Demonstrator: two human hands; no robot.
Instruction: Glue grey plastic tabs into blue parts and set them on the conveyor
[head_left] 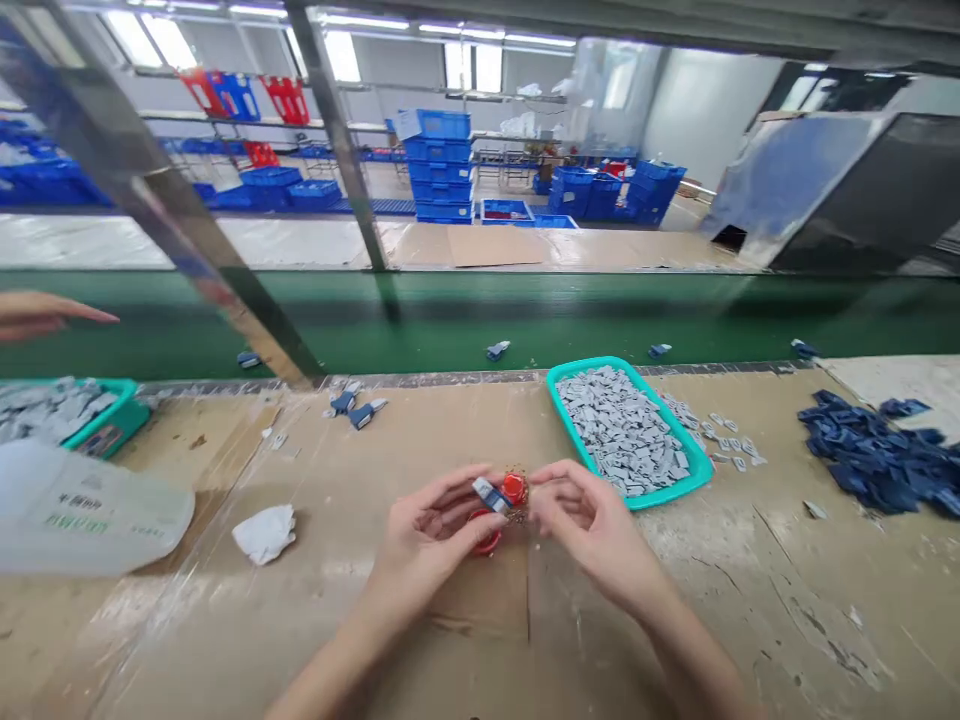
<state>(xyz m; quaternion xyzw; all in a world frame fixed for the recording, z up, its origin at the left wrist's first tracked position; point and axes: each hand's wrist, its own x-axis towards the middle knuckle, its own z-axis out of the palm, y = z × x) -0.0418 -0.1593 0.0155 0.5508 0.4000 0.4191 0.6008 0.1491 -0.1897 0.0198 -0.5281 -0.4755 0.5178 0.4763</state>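
My left hand (442,525) is closed on a small navy and light-grey plastic part (492,495), held between thumb and fingers. Just beside it, my right hand (577,510) has its thumb and fingers drawn together in a pinch; whatever they hold is too small to make out. Between the hands are a red round piece (514,488) and, partly hidden by my left thumb, a red ring-like dish (487,540). Tiny brass-coloured bits (517,515) lie around the red pieces. Behind my right hand stands a turquoise tray (694,475) full of light-grey plastic pieces (619,425).
A pile of navy parts (877,450) lies at right. Joined parts (360,412) sit back left, others ride on the green conveyor belt (585,310). At left are another tray (112,425), a clear plastic bag (90,510), crumpled white paper (264,533) and another person's hand (52,312).
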